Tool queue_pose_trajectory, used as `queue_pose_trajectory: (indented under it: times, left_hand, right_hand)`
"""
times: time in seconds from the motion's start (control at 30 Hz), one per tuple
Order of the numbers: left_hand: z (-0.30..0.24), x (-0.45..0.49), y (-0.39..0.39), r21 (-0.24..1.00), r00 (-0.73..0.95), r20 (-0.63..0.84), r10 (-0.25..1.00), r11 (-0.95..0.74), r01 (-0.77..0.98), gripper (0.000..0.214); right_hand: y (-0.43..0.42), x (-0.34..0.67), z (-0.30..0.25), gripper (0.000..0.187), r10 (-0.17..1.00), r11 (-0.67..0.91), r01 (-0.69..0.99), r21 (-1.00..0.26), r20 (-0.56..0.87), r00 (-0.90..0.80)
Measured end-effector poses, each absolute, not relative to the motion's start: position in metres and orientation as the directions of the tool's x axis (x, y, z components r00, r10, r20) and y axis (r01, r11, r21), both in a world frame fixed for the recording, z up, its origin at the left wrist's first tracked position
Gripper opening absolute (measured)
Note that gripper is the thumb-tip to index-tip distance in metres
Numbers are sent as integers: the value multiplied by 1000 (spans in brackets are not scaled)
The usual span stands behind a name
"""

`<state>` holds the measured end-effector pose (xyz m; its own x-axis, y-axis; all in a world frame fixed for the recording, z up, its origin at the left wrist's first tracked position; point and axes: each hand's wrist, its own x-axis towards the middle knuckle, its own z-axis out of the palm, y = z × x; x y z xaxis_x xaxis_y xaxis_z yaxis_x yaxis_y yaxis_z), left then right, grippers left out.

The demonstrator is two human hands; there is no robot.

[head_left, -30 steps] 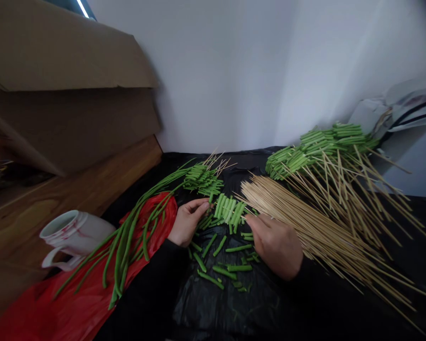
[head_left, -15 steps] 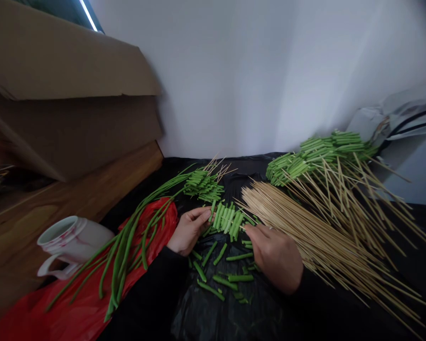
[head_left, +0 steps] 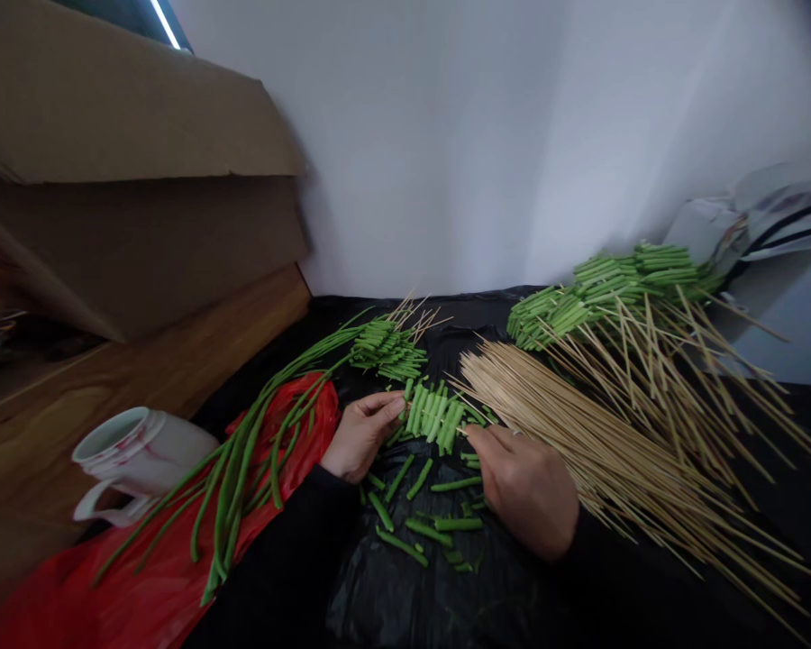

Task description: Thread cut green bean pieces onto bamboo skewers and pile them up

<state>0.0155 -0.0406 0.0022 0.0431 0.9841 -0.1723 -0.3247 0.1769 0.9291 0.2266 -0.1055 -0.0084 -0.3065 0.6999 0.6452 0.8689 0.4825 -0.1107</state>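
Observation:
A row of short cut green bean pieces (head_left: 435,414) lies side by side between my hands on the black plastic sheet (head_left: 405,595). My left hand (head_left: 360,434) touches the row's left end with curled fingers. My right hand (head_left: 523,485) is closed in a pinch at the row's right end, where a thin bamboo skewer seems to enter the pieces; the skewer itself is hard to make out. Loose cut bean pieces (head_left: 419,523) lie scattered below the row.
Long uncut green beans (head_left: 257,451) rest on a red plastic bag (head_left: 128,577) at left, beside a white mug (head_left: 135,460). A pile of bare bamboo skewers (head_left: 622,442) spreads at right. Finished bean skewers (head_left: 608,284) are stacked behind, more (head_left: 387,347) at centre. Cardboard boxes (head_left: 128,180) stand left.
Both hands have stayed at the ends of the bean row with only slight shifts. The camera view moved a little.

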Motion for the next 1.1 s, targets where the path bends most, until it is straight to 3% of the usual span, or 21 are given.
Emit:
queue_pose_trajectory:
  times: [1.1]
  left_hand:
    - [2,14,-42,905,77,-277,958,287,-314,26]
  right_hand:
    - [-108,223,-12,28,703,495,859,-132,642,-306]
